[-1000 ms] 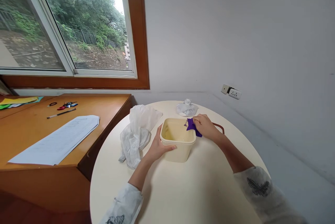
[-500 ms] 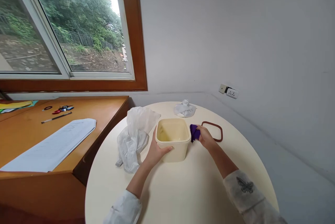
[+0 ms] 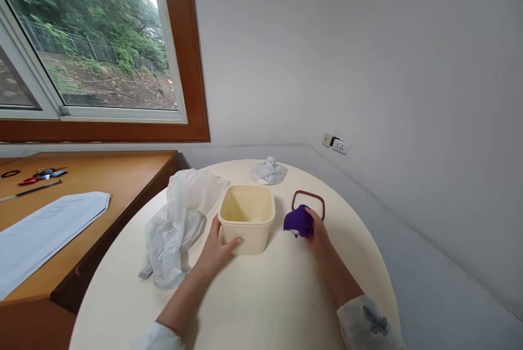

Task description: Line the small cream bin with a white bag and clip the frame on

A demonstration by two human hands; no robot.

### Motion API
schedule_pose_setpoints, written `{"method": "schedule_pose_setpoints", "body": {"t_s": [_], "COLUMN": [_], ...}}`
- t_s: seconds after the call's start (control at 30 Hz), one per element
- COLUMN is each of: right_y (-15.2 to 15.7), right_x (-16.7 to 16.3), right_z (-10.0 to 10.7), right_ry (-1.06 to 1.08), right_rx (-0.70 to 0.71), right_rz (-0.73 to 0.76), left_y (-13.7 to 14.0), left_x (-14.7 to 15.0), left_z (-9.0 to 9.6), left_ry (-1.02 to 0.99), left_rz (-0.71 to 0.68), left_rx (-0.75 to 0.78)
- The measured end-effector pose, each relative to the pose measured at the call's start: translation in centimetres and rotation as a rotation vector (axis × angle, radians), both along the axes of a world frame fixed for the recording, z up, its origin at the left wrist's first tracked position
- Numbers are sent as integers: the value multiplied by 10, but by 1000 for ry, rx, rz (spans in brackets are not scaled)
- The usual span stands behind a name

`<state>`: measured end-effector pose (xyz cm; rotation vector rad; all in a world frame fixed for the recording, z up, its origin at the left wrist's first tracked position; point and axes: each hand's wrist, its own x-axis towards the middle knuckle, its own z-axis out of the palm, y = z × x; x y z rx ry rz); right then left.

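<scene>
A cream plastic bin (image 3: 247, 235) stands upright on the round table, its open top towards me. My left hand (image 3: 216, 246) grips its left front side, thumb across the front wall and fingers round the side. To the right of the bin, my right hand (image 3: 317, 228) is closed on a bunched purple cloth (image 3: 299, 221) with a small whitish patch on its lower edge. The cloth is apart from the bin. Just behind that hand lies a brown rounded-rectangular ring (image 3: 309, 193), partly covered by the cloth and fingers.
A crumpled white plastic bag (image 3: 175, 230) lies left of the bin. Farther back sits a small knotted white bag (image 3: 269, 171). On the wooden desk (image 3: 122, 167) at left are papers (image 3: 53, 227), a pen (image 3: 38, 188) and scissors (image 3: 28, 181). The wall has a socket (image 3: 340, 146).
My right hand has drawn the purple cloth away from the bin's right side, slightly nearer me. The left hand keeps its hold on the bin. The view has swung to the right.
</scene>
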<state>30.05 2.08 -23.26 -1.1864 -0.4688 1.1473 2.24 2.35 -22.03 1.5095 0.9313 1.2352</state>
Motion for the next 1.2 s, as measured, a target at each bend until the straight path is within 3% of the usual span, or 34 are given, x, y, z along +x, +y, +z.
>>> {"method": "schedule_pose_setpoints", "body": {"t_s": [0.07, 0.13, 0.2, 0.27, 0.37, 0.43, 0.5, 0.77, 0.93, 1.1, 1.2], "right_y": [-3, -7, -11, -13, -10, -5, -1, 8, 10, 7, 6], "right_x": [4, 9, 17, 25, 29, 25, 17, 8, 11, 11, 12], "right_z": [6, 13, 17, 17, 5, -7, -19, -34, -40, -36, -32], "right_ry": [-32, -208, -525, -875, -1303, -1458, -1546, -1668, -1689, -1692, -1693], "right_rx": [25, 77, 138, 179, 170, 146, 119, 93, 68, 58, 45], "right_rz": [-102, -312, -534, -595, -300, -74, 25, -24, 20, 19, 13], "left_y": [2, 5, 7, 10, 12, 12, 12, 12, 12, 6, -1], "left_x": [0, -1, 0, 1, 3, 3, 3, 1, 1, 2, 4], "left_z": [-1, -3, -7, -10, -14, -14, -14, -16, -18, -8, -3], "left_ry": [5, 30, 61, 90, 128, 146, 155, 191, 215, 294, 309], "left_rz": [45, 107, 164, 196, 211, 219, 229, 279, 328, 375, 300], "left_rx": [15, 13, -16, -44, -49, -44, -43, -26, -7, 6, 87]}}
